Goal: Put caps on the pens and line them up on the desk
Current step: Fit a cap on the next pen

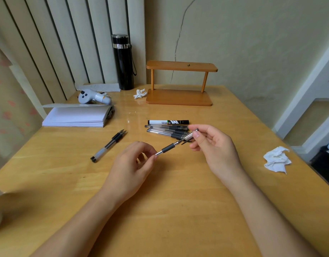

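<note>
My left hand (136, 164) pinches the back end of a gel pen (168, 147) with a black grip, held above the wooden desk (160, 201). My right hand (213, 147) grips a clear cap (190, 135) that sits at the pen's tip end. Behind the hands lies a pile of several clear pens (165, 129) with a black-and-white marker (168, 121) at its far side. To the left, two uncapped pens (109, 145) lie side by side, tips pointing away from me.
A wooden two-tier stand (179, 97) and a black flask (123, 62) stand at the back. A white notepad (76, 115) and a white controller (94, 97) lie at the back left. Crumpled tissues lie at the right edge (276, 159) and near the stand (140, 93).
</note>
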